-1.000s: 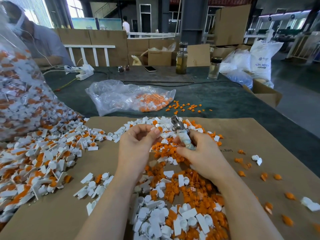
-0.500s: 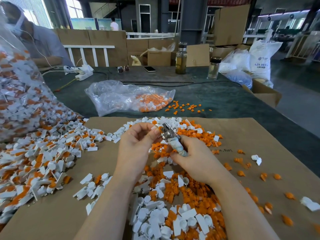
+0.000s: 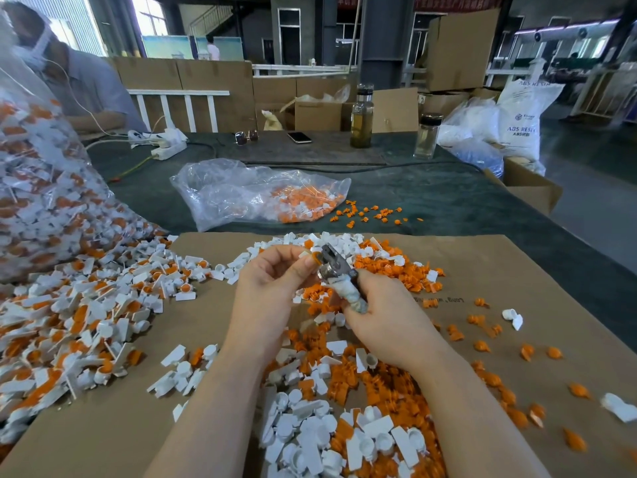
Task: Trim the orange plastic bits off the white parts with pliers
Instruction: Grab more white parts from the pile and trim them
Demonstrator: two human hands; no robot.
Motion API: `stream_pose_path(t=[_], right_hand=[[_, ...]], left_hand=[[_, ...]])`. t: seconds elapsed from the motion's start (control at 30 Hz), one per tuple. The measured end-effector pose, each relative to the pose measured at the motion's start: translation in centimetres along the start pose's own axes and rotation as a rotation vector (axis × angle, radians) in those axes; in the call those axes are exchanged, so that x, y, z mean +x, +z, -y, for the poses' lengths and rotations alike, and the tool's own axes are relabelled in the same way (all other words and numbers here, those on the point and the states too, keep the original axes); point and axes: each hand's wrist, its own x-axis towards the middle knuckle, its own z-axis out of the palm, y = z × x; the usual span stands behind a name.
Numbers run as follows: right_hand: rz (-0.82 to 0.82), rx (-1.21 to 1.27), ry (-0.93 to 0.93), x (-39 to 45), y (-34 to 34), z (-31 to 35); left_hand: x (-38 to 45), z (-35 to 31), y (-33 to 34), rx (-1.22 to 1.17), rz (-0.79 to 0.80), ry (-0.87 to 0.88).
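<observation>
My left hand (image 3: 272, 291) pinches a small white part with an orange bit (image 3: 312, 259) at its fingertips. My right hand (image 3: 386, 322) grips the taped handles of the pliers (image 3: 339, 276), whose metal jaws meet the orange bit. Both hands hover above a cardboard sheet (image 3: 499, 270). A heap of untrimmed white-and-orange parts (image 3: 79, 322) lies to the left. Below the hands sits a mixed pile of trimmed white parts (image 3: 327, 436) and loose orange bits (image 3: 355, 381).
A big clear bag of parts (image 3: 38, 188) leans at the left. A smaller bag (image 3: 255, 194) lies on the green table beyond the cardboard. Two bottles (image 3: 362, 115), a phone (image 3: 299, 137), a power strip (image 3: 165, 146) and boxes stand farther back. Another person (image 3: 79, 81) sits at the far left.
The pliers have swung left from beside the part until their jaws meet the orange bit held by my left hand. My left hand has stayed put.
</observation>
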Motion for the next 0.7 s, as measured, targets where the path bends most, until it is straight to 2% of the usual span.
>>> stream_pose_path(t=[0.1,0.2,0.3,0.4,0.53,0.7], right_hand=[[-0.046,-0.115,-0.009,-0.1,0.4,-0.1],[-0.086,-0.161,0.000,0.0,0.4,-0.3],[-0.099,-0.173,0.008,0.0,0.5,-0.5],[-0.097,-0.188,0.002,0.0,0.6,-0.6],[-0.106,-0.204,0.016,0.0,0.3,-0.8],[-0.129,-0.214,0.027,0.0,0.2,-0.9]], left_hand=[[0.3,-0.4,-0.8,-0.172,-0.086,-0.138],[1.0,-1.0,-2.8,-0.509,-0.335,-0.297],[1.3,-1.4,-5.4,-0.898,-0.602,-0.311],[1.4,-1.7,-7.4,-1.209,-0.771,-0.246],[1.7,-1.9,-8.6,-1.337,-0.859,-0.159],[2.1,-1.3,-9.2,-1.381,-0.872,-0.106]])
